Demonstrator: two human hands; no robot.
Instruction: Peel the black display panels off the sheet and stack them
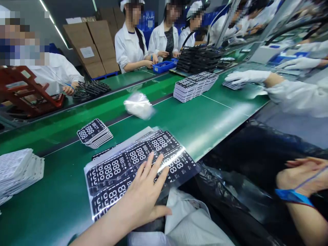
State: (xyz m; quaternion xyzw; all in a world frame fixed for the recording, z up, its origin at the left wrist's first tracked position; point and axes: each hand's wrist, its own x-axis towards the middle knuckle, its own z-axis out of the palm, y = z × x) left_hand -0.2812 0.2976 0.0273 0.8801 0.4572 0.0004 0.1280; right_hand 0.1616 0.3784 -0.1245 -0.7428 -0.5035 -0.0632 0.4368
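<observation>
The left hand (147,194) lies palm down with fingers spread wide on the near edge of a glossy black sheet printed with rows of white digit symbols (112,169), its thumb apart and pointing right. That sheet is directly under the fingers and extends to the left, right and far side of them, on a smooth green tabletop (64,194). The left forearm slants in from the near left, crossing the sheet's near corner.

The right hand (299,176) is well apart at the near right, off the tabletop, beside crumpled black plastic sheeting (235,147). Its fingers look bunched and point left; I cannot tell whether they hold anything. A blue wrist strap (294,196) circles that wrist.

Just beyond the sheet stands a small stack of black-faced, white-edged cards (94,133), with a pile of white panels (20,172) at the far left. Farther off lie a crumpled clear plastic bag (139,105) and a longer row of stacked black-faced cards (193,87). At right, a co-worker's white-gloved hand (247,77) rests on another short stack of cards (234,85).
</observation>
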